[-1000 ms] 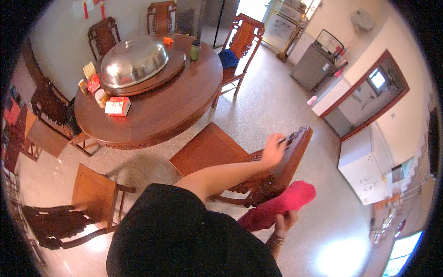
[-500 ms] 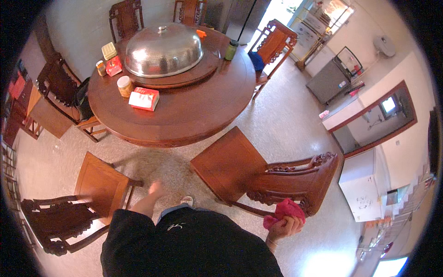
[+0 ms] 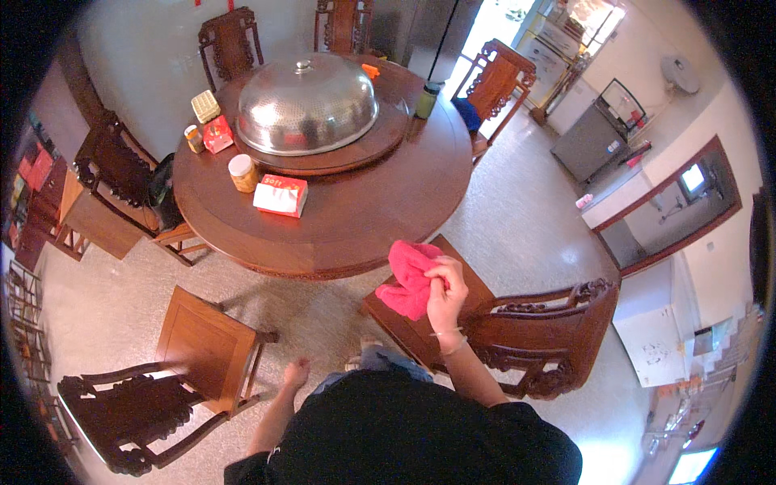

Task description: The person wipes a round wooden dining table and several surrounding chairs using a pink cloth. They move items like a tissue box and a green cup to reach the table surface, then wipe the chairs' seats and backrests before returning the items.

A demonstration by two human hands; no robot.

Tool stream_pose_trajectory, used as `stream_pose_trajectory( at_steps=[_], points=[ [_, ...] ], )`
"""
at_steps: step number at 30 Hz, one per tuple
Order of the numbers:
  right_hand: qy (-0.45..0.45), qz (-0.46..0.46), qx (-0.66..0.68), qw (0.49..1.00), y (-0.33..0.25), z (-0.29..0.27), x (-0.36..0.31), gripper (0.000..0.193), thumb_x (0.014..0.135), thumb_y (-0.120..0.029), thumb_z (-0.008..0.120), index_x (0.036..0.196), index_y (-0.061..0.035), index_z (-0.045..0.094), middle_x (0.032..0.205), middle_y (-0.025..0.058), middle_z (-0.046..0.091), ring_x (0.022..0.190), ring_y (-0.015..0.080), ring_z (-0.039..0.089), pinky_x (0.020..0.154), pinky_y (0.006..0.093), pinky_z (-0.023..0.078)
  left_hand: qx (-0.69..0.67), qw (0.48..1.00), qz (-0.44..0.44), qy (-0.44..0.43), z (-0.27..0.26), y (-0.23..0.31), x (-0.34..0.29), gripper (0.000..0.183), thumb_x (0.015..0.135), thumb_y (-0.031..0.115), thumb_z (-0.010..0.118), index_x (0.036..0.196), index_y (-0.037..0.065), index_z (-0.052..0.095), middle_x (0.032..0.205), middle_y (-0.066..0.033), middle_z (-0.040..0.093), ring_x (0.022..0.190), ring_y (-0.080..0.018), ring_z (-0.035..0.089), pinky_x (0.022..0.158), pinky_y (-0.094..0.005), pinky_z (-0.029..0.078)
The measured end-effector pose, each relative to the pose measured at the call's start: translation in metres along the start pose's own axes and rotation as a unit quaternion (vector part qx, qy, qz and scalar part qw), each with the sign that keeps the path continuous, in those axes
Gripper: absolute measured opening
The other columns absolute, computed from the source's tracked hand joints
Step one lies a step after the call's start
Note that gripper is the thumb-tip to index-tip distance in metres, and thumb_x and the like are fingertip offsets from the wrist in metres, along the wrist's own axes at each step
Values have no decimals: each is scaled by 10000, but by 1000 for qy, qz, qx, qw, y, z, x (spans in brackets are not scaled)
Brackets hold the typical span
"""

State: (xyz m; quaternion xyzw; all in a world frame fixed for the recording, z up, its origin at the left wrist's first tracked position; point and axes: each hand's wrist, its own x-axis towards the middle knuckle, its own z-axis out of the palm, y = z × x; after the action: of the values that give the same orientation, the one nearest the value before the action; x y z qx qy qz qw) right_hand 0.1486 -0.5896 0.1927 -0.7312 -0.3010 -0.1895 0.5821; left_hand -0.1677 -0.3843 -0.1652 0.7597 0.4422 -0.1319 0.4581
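My right hand [image 3: 446, 295] grips a pink cloth [image 3: 406, 279], which hangs bunched from the fingers above the seat of the right-hand wooden chair [image 3: 404, 335]. A light bracelet circles that wrist. Low beside my body, my left hand [image 3: 297, 373] is loosely closed, with no object visible in it. It is nearest to the left-hand wooden chair [image 3: 206, 347], just apart from its seat. Ahead stands a round dark-wood table [image 3: 356, 222]. On its raised round centre sits a large perforated metal dome cover [image 3: 307, 109].
Along the table's left side are a red-and-white tissue pack [image 3: 280, 196], a lidded jar [image 3: 242, 174], a smaller jar [image 3: 193, 139] and a red packet [image 3: 217, 134]. A green container [image 3: 427, 100] stands at the right. More carved chairs surround the table; a grey cabinet [image 3: 590, 141] is farther right.
My right hand has swung forward and left with the pink cloth, from the chair's backrest to above its seat. The left hand has drawn back toward my body. The view has shifted slightly.
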Motion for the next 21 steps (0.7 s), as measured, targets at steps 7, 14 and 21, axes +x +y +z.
stream_pose_trajectory(
  at_steps=[7, 14, 21],
  points=[
    [25, 31, 19, 999, 56, 68, 44, 236, 697, 120, 438, 803, -14, 600, 955, 134, 611, 984, 263, 589, 915, 348, 448, -4, 999, -25, 39, 1, -117, -38, 224, 868, 169, 508, 1038, 80, 624, 989, -171, 658, 917, -334, 642, 784, -414, 516],
    [62, 4, -72, 995, 154, 94, 124, 301, 648, 127, 482, 853, -44, 620, 922, 106, 610, 971, 286, 565, 911, 385, 442, -105, 940, 23, 323, -89, 86, -49, 237, 854, 2, 490, 1077, 15, 569, 1060, -181, 580, 877, -295, 612, 707, -357, 506],
    [-98, -19, -310, 945, 253, 127, 188, 471, 728, -55, 645, 1187, -91, 546, 1090, 133, 583, 1072, 354, 506, 910, 491, 412, 76, 876, 415, 234, -138, 310, 62, 409, 787, 37, 600, 1193, 60, 551, 1133, -156, 591, 1003, -334, 589, 879, -415, 490]
  ],
)
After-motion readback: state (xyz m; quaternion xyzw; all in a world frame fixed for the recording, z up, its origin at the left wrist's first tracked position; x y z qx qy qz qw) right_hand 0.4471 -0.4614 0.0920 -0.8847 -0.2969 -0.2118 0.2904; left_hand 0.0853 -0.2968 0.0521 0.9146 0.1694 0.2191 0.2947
